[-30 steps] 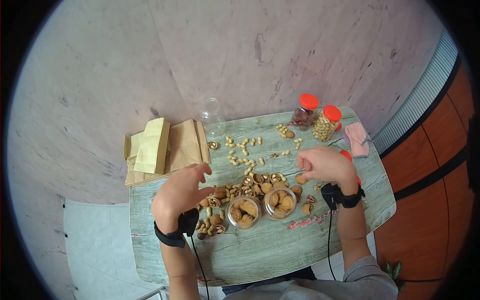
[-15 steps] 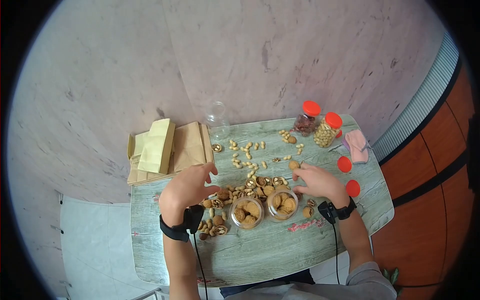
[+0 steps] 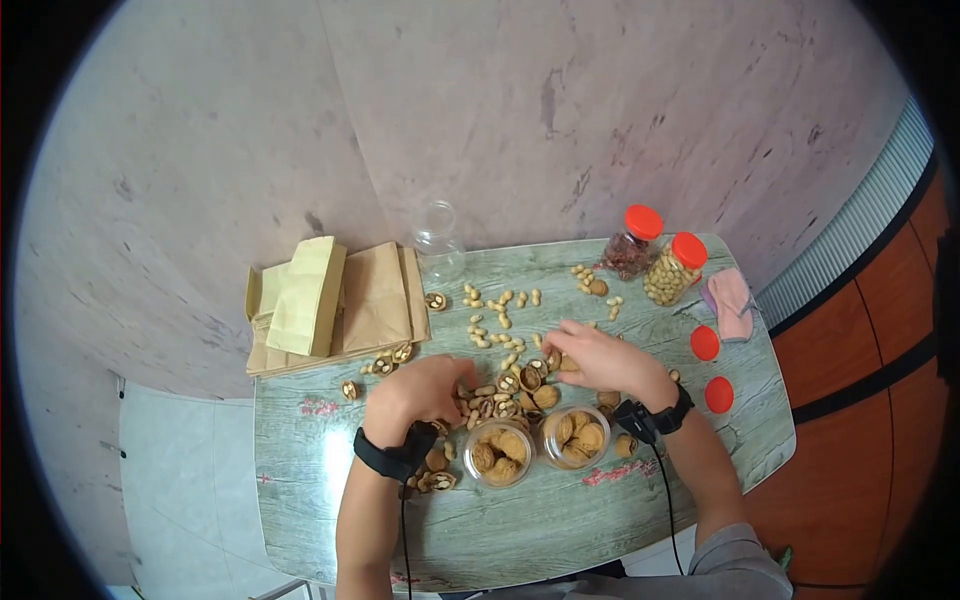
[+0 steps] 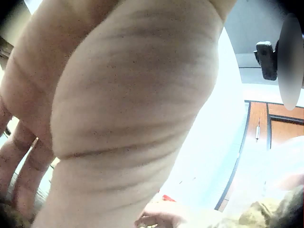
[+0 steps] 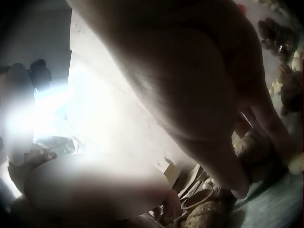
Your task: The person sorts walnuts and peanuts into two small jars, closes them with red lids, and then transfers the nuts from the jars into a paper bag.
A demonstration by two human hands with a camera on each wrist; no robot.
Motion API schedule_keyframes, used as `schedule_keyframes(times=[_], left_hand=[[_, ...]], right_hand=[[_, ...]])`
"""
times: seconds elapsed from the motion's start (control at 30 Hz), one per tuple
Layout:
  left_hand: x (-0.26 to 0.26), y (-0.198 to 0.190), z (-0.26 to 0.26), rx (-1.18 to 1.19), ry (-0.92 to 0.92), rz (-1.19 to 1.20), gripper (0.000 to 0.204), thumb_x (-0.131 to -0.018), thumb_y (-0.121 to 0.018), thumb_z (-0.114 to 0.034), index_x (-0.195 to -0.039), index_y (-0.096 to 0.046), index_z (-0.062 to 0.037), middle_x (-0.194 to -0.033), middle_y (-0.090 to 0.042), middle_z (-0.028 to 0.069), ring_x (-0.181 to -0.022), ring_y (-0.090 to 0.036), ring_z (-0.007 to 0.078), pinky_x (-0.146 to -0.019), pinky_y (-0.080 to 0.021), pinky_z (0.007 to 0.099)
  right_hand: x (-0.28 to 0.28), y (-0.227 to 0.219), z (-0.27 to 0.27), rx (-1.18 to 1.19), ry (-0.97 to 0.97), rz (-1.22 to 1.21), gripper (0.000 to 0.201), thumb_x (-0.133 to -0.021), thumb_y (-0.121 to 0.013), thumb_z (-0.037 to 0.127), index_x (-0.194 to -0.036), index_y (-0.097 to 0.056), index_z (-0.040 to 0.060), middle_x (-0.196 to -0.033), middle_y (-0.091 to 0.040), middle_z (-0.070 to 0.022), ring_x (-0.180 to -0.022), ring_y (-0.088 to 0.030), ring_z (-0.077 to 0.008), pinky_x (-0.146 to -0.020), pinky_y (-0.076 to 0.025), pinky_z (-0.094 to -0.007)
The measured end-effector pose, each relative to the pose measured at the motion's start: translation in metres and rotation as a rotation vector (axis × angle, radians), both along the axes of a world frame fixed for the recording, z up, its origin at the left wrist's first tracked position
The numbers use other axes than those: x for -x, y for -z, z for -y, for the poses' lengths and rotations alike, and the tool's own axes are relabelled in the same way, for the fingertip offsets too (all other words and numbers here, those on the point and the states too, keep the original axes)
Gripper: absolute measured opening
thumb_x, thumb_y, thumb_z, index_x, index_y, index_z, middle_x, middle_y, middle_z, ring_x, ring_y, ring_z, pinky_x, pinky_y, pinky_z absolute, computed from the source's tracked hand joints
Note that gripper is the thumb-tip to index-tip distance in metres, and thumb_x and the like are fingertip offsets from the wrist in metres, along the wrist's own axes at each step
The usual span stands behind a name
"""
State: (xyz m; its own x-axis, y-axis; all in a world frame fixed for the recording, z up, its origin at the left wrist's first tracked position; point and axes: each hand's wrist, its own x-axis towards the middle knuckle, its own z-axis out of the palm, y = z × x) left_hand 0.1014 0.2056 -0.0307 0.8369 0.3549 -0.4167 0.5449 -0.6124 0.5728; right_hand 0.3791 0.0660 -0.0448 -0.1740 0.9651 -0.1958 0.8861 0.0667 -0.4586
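Over the left part of the nut pile (image 3: 507, 402), my left hand (image 3: 405, 400) points its loosely bent fingers down at the shells and peanuts; in the left wrist view its palm (image 4: 137, 90) fills much of the picture, fingertips partly hidden. At the pile's back right, my right hand (image 3: 605, 362) has thumb and fingers around a walnut (image 3: 567, 363). The right wrist view shows this walnut (image 5: 251, 147) between them. Two clear open jars, left (image 3: 498, 478) and right (image 3: 574, 464), stand side by side in front of the pile with walnuts inside.
Paper bags (image 3: 378, 300) lie at the back left beside an empty clear jar (image 3: 438, 245). Red-lidded jars of dark pieces (image 3: 628, 255) and peanuts (image 3: 668, 277) stand back right, near a pink cloth (image 3: 733, 305) and red lids (image 3: 705, 343). Peanuts (image 3: 503, 310) are scattered behind the pile.
My left hand has moved right and down to the pile, uncovering cracked walnuts at the left. My right hand has moved left, and the walnut by its fingers has shifted left with it.
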Motion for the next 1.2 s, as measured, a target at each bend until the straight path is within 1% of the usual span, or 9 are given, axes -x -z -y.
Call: schedule_keyframes(times=[0.17,0.27,0.37,0.43,0.47,0.53,0.63,0.97,1.2], left_hand=[[0.0,-0.004,-0.001,-0.067,-0.073,-0.02,0.046,-0.073,-0.084,-0.007,-0.117,-0.068,-0.0051,-0.104,-0.073,0.0156,-0.098,-0.071,0.0335,-0.085,-0.057,0.0415],[-0.001,-0.013,-0.001,0.026,-0.106,0.008,0.04,-0.076,-0.081,-0.007,-0.113,-0.066,-0.0027,-0.103,-0.073,0.0167,-0.099,-0.071,0.0344,-0.086,-0.057,0.0418],[0.001,-0.012,-0.003,0.006,-0.127,0.041,0.035,-0.08,-0.079,-0.008,-0.113,-0.066,-0.0012,-0.103,-0.072,0.0176,-0.1,-0.07,0.0344,-0.086,-0.056,0.042],[0.003,-0.007,-0.004,-0.088,-0.102,0.126,0.029,-0.085,-0.076,-0.011,-0.111,-0.067,-0.0038,-0.105,-0.071,0.0154,-0.097,-0.07,0.0314,-0.083,-0.057,0.041],[0.003,-0.005,-0.004,-0.086,-0.106,0.125,0.029,-0.085,-0.076,-0.011,-0.111,-0.067,-0.0038,-0.105,-0.071,0.0154,-0.097,-0.07,0.0314,-0.083,-0.057,0.041],[0.002,-0.004,-0.004,-0.104,-0.08,0.188,0.028,-0.086,-0.076,-0.01,-0.112,-0.067,-0.0042,-0.107,-0.069,0.0155,-0.099,-0.07,0.0313,-0.085,-0.057,0.0408],[-0.002,-0.01,-0.001,-0.071,-0.088,0.206,0.031,-0.085,-0.077,-0.009,-0.113,-0.067,-0.0046,-0.107,-0.069,0.0151,-0.098,-0.07,0.031,-0.085,-0.057,0.0404],[-0.006,0.002,-0.004,-0.073,-0.061,0.122,0.035,-0.079,-0.078,-0.005,-0.112,-0.067,-0.0007,-0.106,-0.071,0.0177,-0.097,-0.069,0.0359,-0.085,-0.056,0.0434],[-0.006,0.002,-0.005,-0.09,-0.055,0.131,0.036,-0.081,-0.079,-0.007,-0.114,-0.067,-0.0002,-0.105,-0.072,0.0183,-0.1,-0.07,0.0369,-0.086,-0.056,0.044]], right_hand=[[-0.006,-0.016,0.001,0.001,0.056,-0.12,0.041,-0.093,-0.077,0.017,-0.128,-0.059,0.0082,-0.124,-0.058,-0.0108,-0.109,-0.065,-0.0315,-0.092,-0.054,-0.0418],[-0.011,-0.013,0.004,-0.077,0.06,-0.152,0.038,-0.094,-0.075,0.017,-0.127,-0.06,0.0075,-0.123,-0.06,-0.0112,-0.109,-0.065,-0.0313,-0.09,-0.055,-0.0418],[-0.015,-0.003,0.001,-0.169,-0.001,-0.165,0.034,-0.095,-0.075,0.019,-0.124,-0.064,0.0077,-0.113,-0.064,-0.013,-0.101,-0.068,-0.0302,-0.087,-0.056,-0.0417],[-0.009,-0.005,-0.001,-0.104,-0.149,-0.243,0.032,-0.095,-0.077,0.024,-0.119,-0.067,0.0077,-0.095,-0.068,-0.0129,-0.087,-0.069,-0.0294,-0.079,-0.055,-0.042],[-0.003,-0.01,-0.002,-0.102,-0.153,-0.244,0.032,-0.095,-0.077,0.024,-0.119,-0.067,0.0077,-0.095,-0.068,-0.0129,-0.087,-0.069,-0.0294,-0.079,-0.055,-0.042],[0.009,-0.024,-0.002,0.117,-0.148,-0.147,0.035,-0.093,-0.079,0.029,-0.118,-0.067,0.0082,-0.079,-0.068,-0.0104,-0.074,-0.067,-0.0284,-0.07,-0.052,-0.0417],[0.01,-0.014,-0.002,0.055,-0.154,-0.194,0.038,-0.091,-0.081,0.032,-0.117,-0.067,0.0086,-0.072,-0.065,-0.0075,-0.068,-0.065,-0.0274,-0.063,-0.048,-0.0408],[0.012,-0.015,0.0,0.076,-0.115,-0.089,0.035,-0.088,-0.081,0.029,-0.111,-0.066,0.0086,-0.066,-0.062,-0.0039,-0.062,-0.063,-0.0252,-0.059,-0.046,-0.0407],[0.016,-0.02,0.001,0.008,-0.098,-0.101,0.036,-0.089,-0.08,0.027,-0.118,-0.066,0.0099,-0.073,-0.065,-0.0046,-0.066,-0.065,-0.0262,-0.061,-0.048,-0.0408]])
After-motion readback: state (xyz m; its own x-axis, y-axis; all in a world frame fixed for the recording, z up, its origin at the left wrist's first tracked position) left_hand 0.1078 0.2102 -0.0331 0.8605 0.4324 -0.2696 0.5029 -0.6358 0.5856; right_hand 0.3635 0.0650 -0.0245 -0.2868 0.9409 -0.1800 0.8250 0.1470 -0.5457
